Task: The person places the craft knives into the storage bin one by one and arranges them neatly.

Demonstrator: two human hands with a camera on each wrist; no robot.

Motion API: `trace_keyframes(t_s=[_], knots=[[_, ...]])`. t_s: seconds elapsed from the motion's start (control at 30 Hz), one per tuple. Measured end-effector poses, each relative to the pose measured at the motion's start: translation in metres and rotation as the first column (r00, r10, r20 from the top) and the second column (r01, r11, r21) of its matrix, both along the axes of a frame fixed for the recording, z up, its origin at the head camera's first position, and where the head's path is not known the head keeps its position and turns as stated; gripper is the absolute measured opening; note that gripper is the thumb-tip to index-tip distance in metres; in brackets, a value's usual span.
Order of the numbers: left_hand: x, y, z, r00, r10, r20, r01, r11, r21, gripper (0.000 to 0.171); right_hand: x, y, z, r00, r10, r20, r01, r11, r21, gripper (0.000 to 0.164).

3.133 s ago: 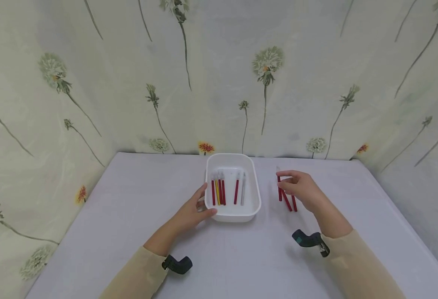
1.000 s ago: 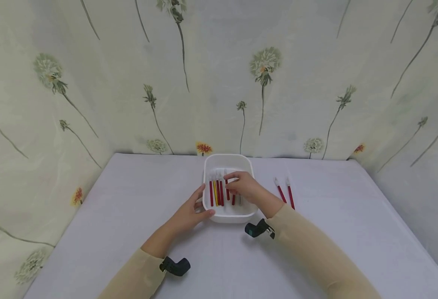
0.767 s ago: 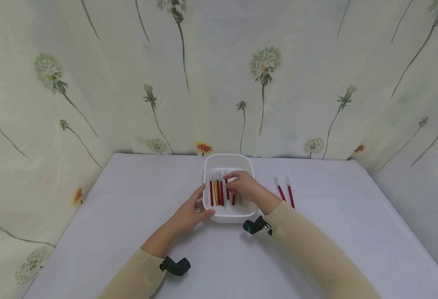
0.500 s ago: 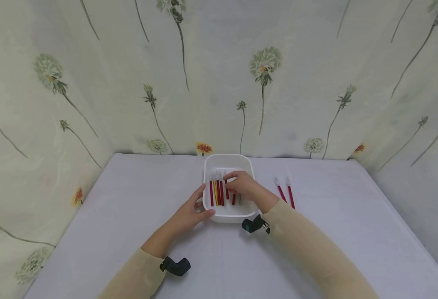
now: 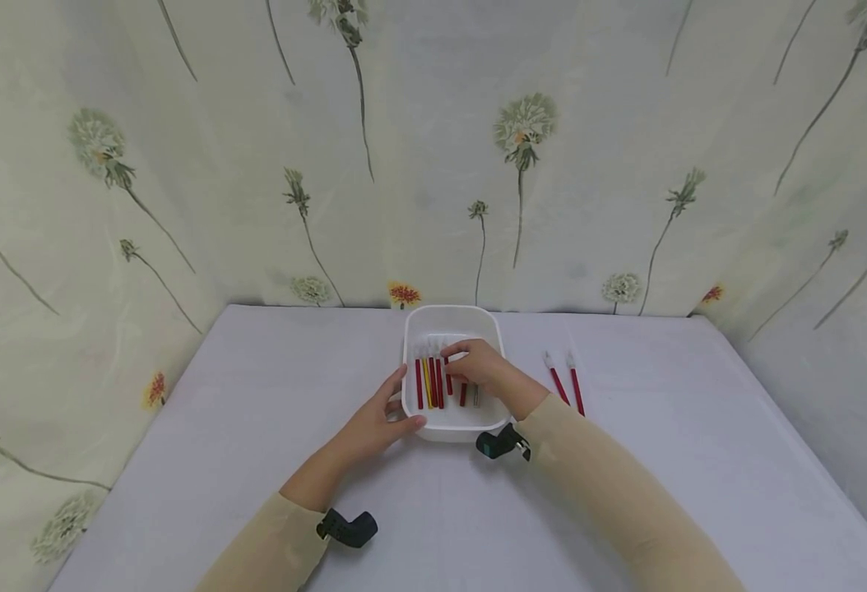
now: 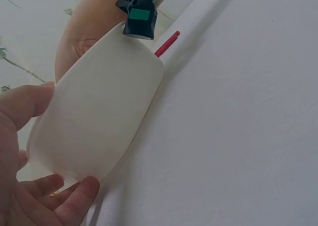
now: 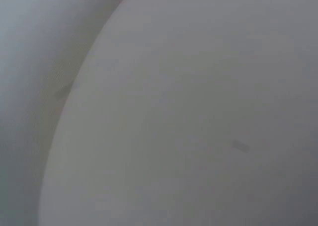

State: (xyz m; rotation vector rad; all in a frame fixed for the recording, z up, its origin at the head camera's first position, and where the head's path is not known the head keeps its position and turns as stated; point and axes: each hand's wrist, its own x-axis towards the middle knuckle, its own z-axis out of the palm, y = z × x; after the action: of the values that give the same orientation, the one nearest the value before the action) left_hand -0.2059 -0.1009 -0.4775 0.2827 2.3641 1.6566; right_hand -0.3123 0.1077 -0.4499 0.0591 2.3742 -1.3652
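My left hand [image 5: 377, 421] grips the left front corner of a white plastic tray [image 5: 456, 425], the thumb at its rim and the fingers along its side. In the left wrist view those fingers [image 6: 82, 198] bear on the tray's outer wall [image 6: 104, 102]. My right hand [image 5: 484, 367] is inside the tray, pinching a slim red pen-like stick [image 5: 449, 384] near its upper end. Left of it lie red sticks [image 5: 419, 385] and a yellow stick [image 5: 428, 385], with clear tips. A red one [image 5: 464, 395] and a silver one [image 5: 476, 396] are partly hidden beneath the hand.
Two more red sticks, one nearer [image 5: 558, 385] and one farther right [image 5: 577, 390], lie on the white tablecloth [image 5: 433, 526] right of the tray, partly behind the right sleeve [image 5: 611, 493]. A flower-print curtain [image 5: 433, 164] stands behind the table. The right wrist view is a pale blur.
About three seconds ago my right hand held a red stick over the table at right; it has since carried it left into the tray. During the last second both hands stay nearly still.
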Motion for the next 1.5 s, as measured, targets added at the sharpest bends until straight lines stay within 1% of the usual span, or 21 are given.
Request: trace_keyframes(t_s=[0.17,0.37,0.63,0.9,1.2,1.27,1.37,1.5], knots=[[0.000,0.000,0.000,1.000,0.002,-0.001,-0.002,1.000,0.005,0.092,-0.001,-0.002,-0.001,1.000,-0.009,0.013,0.009,1.000,0.007,0.035],[-0.001,0.000,-0.001,1.000,0.001,-0.007,-0.001,1.000,0.019,0.091,-0.001,-0.002,0.000,1.000,-0.012,0.007,0.012,1.000,0.002,0.035],[0.000,0.000,0.000,1.000,-0.005,-0.009,0.005,1.000,-0.003,0.092,-0.003,-0.002,-0.002,1.000,-0.014,-0.003,0.014,1.000,0.005,0.035],[0.000,0.001,0.002,1.000,-0.001,-0.010,0.001,1.000,0.006,0.092,-0.002,-0.002,-0.002,1.000,-0.024,-0.006,0.024,1.000,0.000,0.031],[0.001,0.001,0.002,1.000,0.004,-0.007,-0.004,1.000,-0.006,0.092,0.004,0.001,0.010,0.999,-0.032,-0.008,0.031,0.999,-0.027,0.031],[0.001,0.001,0.001,1.000,0.001,-0.008,-0.001,1.000,-0.007,0.093,0.006,0.002,0.014,1.000,-0.022,-0.007,0.021,0.999,-0.044,0.031],[0.002,0.000,0.001,1.000,-0.002,-0.005,0.002,1.000,-0.004,0.094,0.008,0.005,0.019,1.000,0.017,-0.022,-0.018,0.999,-0.037,0.032],[0.002,0.000,0.001,1.000,-0.004,-0.004,0.004,1.000,-0.001,0.096,0.011,0.012,0.025,0.998,0.047,-0.048,-0.048,0.999,-0.023,0.034]])
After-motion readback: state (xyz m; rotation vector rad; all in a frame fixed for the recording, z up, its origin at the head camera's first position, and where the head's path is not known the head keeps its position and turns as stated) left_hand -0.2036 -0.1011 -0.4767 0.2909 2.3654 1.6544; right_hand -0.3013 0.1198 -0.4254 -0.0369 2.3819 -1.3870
